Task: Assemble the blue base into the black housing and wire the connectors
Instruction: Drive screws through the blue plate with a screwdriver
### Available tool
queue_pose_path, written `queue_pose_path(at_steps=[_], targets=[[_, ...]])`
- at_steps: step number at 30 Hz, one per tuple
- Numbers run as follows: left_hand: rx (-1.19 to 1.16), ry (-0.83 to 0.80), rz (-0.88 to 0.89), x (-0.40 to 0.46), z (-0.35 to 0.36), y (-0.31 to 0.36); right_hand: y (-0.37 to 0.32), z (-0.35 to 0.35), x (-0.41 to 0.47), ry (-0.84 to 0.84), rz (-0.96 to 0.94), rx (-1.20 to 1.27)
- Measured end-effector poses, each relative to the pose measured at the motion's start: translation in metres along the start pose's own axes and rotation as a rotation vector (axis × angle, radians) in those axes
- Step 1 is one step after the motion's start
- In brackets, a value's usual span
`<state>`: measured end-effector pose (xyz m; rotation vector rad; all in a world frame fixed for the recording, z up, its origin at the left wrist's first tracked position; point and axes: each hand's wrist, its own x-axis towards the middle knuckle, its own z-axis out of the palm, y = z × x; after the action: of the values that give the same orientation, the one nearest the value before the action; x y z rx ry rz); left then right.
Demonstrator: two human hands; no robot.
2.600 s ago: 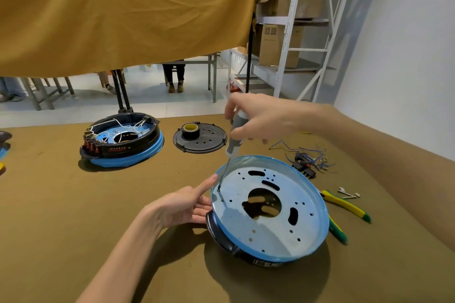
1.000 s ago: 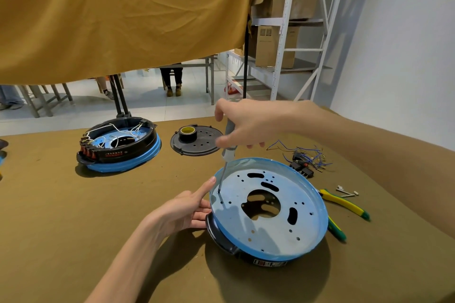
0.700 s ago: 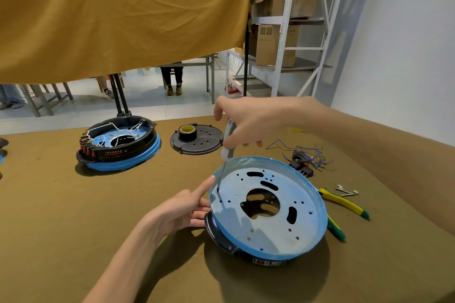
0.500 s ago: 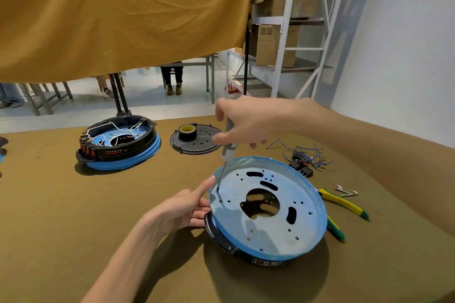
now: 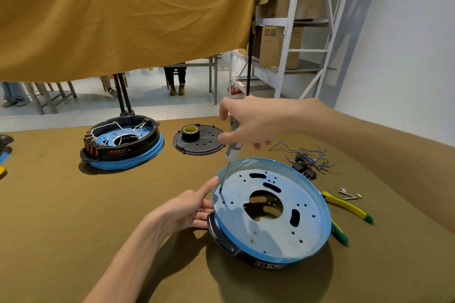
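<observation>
A round blue base (image 5: 270, 226) with many holes lies on top of a black housing (image 5: 222, 238) near the table's front centre. My right hand (image 5: 248, 123) grips a grey-handled screwdriver (image 5: 232, 150), held nearly upright, its tip down at the base's left rim. My left hand (image 5: 187, 209) holds the left edge of the housing, with the index finger stretched up beside the screwdriver shaft. Loose blue wires with black connectors (image 5: 305, 162) lie behind the base to the right.
A second housing with a blue base and wiring (image 5: 121, 142) sits at the back left. A black disc (image 5: 199, 141) carrying a roll of tape (image 5: 190, 130) lies beside it. Yellow-green pliers (image 5: 347, 206) and small metal parts (image 5: 348, 194) lie right. A yellow cloth hangs overhead.
My right hand's fingers have shifted round the screwdriver handle while the tip stays at the same spot on the rim. My left hand and the base have stayed put.
</observation>
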<state>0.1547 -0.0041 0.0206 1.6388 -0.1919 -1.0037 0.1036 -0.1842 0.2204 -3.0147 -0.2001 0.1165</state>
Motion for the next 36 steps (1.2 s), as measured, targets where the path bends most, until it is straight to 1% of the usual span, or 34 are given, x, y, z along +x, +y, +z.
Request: queue_pose_path(at_steps=[2, 6, 10, 13, 14, 17, 21, 24, 25, 28, 30, 32, 34, 36], targets=[[0.000, -0.003, -0.001, -0.0007, 0.0004, 0.0006, 0.0013, -0.0045, -0.0017, -0.061, -0.013, 0.063], [0.015, 0.002, 0.005, -0.0008, 0.0011, 0.0004, -0.0018, 0.0014, -0.0007, 0.032, 0.006, 0.023], [-0.006, 0.006, 0.008, -0.0008, 0.0010, -0.0001, -0.0024, -0.0043, -0.0022, -0.027, -0.053, 0.083], [-0.001, 0.009, 0.012, -0.0002, 0.0015, -0.0008, -0.0039, 0.0001, 0.0017, 0.070, -0.028, -0.054], [0.000, 0.013, 0.011, -0.0001, 0.0018, -0.0008, -0.0025, 0.0005, 0.0026, 0.052, -0.021, -0.054], [-0.006, 0.017, 0.013, 0.0004, 0.0015, -0.0005, 0.0011, -0.0059, 0.0012, -0.066, -0.024, 0.074], [-0.007, 0.025, 0.011, 0.0021, 0.0017, -0.0012, -0.0011, -0.0016, 0.0021, 0.024, 0.013, 0.016], [-0.014, 0.023, 0.007, 0.0030, 0.0008, -0.0019, -0.0013, -0.0067, 0.0004, -0.045, -0.030, 0.081], [-0.020, 0.021, 0.007, 0.0032, 0.0003, -0.0023, -0.0014, -0.0067, 0.0005, -0.039, -0.038, 0.084], [-0.020, 0.023, 0.001, 0.0047, -0.0015, -0.0034, -0.0040, 0.0014, 0.0037, 0.057, -0.010, -0.027], [-0.023, 0.016, -0.006, 0.0055, -0.0020, -0.0039, -0.0016, 0.0011, 0.0038, 0.015, -0.018, -0.014], [-0.035, 0.012, -0.003, 0.0063, -0.0025, -0.0046, 0.0006, -0.0052, 0.0008, -0.041, -0.040, 0.069], [-0.035, 0.013, 0.005, 0.0074, -0.0025, -0.0053, 0.0011, -0.0022, 0.0006, -0.002, -0.040, 0.089], [-0.021, 0.019, 0.010, 0.0077, -0.0019, -0.0059, -0.0007, 0.0022, 0.0023, 0.071, -0.028, 0.025]])
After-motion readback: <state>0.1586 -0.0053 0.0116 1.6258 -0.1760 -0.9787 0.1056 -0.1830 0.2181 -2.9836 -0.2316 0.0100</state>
